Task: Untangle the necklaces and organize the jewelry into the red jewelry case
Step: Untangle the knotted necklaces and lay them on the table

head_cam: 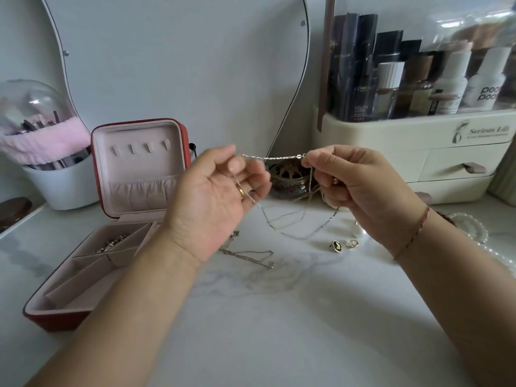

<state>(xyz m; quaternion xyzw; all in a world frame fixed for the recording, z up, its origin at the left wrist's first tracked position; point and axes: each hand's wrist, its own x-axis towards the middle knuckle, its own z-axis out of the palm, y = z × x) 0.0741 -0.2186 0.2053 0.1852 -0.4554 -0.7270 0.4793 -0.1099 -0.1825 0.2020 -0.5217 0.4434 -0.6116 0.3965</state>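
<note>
You hold a thin silver chain necklace (275, 157) stretched between your hands, above the white marble tabletop (279, 317). Your left hand (215, 196) pinches one stretch of it between thumb and curled fingers. Your right hand (360, 188) pinches the other end the same way. The rest droops in crossed loops down to the table (the tangle hangs just below your right hand).

A second silver chain (245, 254) lies flat near your left wrist. A black-and-gold oval earring (336, 246) and a pearl stud (352, 243) sit side by side near your right wrist. A dark brown pot with a fretted lid (290, 177) stands behind the stretched chain.

The square red jewelry case (55, 319) stands open at your left, lid upright. One rear compartment of its pink lining holds a silver patterned piece (110, 243).
</note>
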